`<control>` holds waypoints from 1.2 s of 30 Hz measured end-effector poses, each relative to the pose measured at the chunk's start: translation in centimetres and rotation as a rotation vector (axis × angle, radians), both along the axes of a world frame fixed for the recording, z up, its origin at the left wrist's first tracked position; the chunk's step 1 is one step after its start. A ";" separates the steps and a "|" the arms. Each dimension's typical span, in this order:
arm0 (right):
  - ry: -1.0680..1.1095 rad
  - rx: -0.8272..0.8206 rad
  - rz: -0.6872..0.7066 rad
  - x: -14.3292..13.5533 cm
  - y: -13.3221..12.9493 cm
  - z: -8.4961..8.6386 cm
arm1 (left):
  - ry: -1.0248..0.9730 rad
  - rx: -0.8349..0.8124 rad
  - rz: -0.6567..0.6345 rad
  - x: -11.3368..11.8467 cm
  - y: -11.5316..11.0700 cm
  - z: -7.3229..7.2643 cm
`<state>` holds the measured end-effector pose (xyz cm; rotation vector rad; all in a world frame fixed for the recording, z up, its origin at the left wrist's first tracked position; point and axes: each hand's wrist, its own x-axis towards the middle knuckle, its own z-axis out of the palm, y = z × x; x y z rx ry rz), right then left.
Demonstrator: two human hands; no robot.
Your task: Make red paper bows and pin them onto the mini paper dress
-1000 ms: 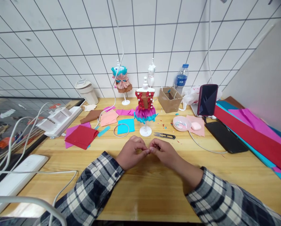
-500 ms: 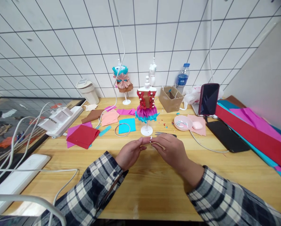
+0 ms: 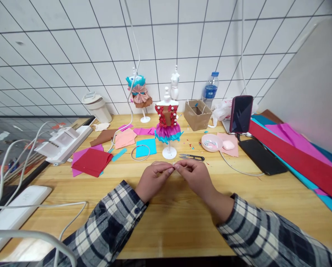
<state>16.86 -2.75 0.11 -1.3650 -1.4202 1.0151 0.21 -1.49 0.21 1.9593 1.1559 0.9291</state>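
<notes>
Fingertips (image 3: 170,171) of both hands are meeting over the near part of the bench (image 3: 188,230), pinching a tiny whitish piece (image 3: 174,164) between them. The left hand (image 3: 152,180) is closing thumb and forefinger from one side; the right hand (image 3: 197,178) is doing the same from the other, so each grip is narrowing to a tight pinch around that speck (most of it is hiding behind skin, so its shape and material are staying unclear).

Judging by size alone, the piece is probably going to feel almost weightless and easy to lose; whether it is stiff or soft, I cannot tell. Its outer edges are offering the best hold: thumb and forefinger pads, lightly pressed, since a hard squeeze could be creasing it or shooting it free.

Just beyond the hands, a miniature dress form (image 3: 168,134) is standing upright, wearing a brown bodice with red ruffles and pearl-like beads above a magenta skirt edged in turquoise. Black-handled thread snips (image 3: 197,158) are lying near the right hand. Farther left, a thin ring (image 3: 140,160) is overlapping a turquoise square (image 3: 149,145), while red sheets (image 3: 91,162) are resting on magenta ones.
</notes>
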 end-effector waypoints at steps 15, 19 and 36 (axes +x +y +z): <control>-0.168 0.408 0.114 0.0 -0.6 -0.5 | -0.035 -0.059 0.190 0.1 0.0 0.3; -0.207 0.410 0.133 0.1 -0.5 -0.7 | -0.011 -0.103 0.174 0.0 0.1 0.5; -0.373 0.467 0.127 0.4 -0.1 -0.9 | 0.016 -0.169 0.116 0.0 0.2 0.0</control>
